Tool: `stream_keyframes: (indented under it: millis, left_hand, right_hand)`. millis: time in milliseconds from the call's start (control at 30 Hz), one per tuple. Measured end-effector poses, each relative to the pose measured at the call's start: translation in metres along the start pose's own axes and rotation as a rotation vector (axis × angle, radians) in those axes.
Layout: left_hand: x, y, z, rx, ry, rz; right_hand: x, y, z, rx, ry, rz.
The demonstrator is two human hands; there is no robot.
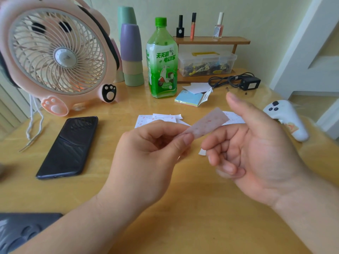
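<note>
Pinching one end of a pinkish strip (207, 123) between thumb and forefinger, the left hand (146, 149) is holding it in the air above the table (183, 208), near the middle of the view, with the strip slanting up toward 2 o'clock. The right hand (256, 151) is hovering just beside it at 3 o'clock, palm facing left, thumb pointing up, fingers loosely curled and gripping nothing; the strip's far end is lying across the gap between its thumb and forefinger, and whether they are touching cannot be told. Behind the strip, at 12 o'clock, white paper scraps (161, 118) with small red marks are lying flat on the table. A phone (69, 145) is lying flat at 9 o'clock of the left hand, with a pink fan (55, 52) standing at 10 o'clock. A green bottle (162, 59) is standing upright at 12 o'clock, stacked cups (131, 46) just at its 9 o'clock, sticky notes (189, 98) at its 4 o'clock. A white controller (288, 118) is lying at 2 o'clock of the right hand
</note>
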State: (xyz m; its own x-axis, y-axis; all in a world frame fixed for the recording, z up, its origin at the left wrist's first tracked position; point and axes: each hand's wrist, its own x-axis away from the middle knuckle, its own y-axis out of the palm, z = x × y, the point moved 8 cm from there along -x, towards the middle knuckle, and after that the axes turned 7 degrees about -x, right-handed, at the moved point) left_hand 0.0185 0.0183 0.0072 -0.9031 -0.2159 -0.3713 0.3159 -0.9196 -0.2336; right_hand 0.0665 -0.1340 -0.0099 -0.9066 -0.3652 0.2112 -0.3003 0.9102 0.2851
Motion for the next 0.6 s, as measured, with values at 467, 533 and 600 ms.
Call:
stream_keyframes:
  millis: [467,533,600]
  left_hand:
    - [0.008,0.03,-0.025,0.507,-0.428,-0.3]
    - [0.007,0.028,-0.026,0.462,-0.408,-0.298]
    - [0.005,0.024,-0.027,0.368,-0.374,-0.288]
  right_hand:
    - [-0.017,-0.01,-0.019,0.361,-0.383,-0.247]
    - [-0.018,-0.009,-0.017,0.28,-0.32,-0.3]
    - [-0.018,-0.012,-0.021,0.329,-0.332,-0.274]
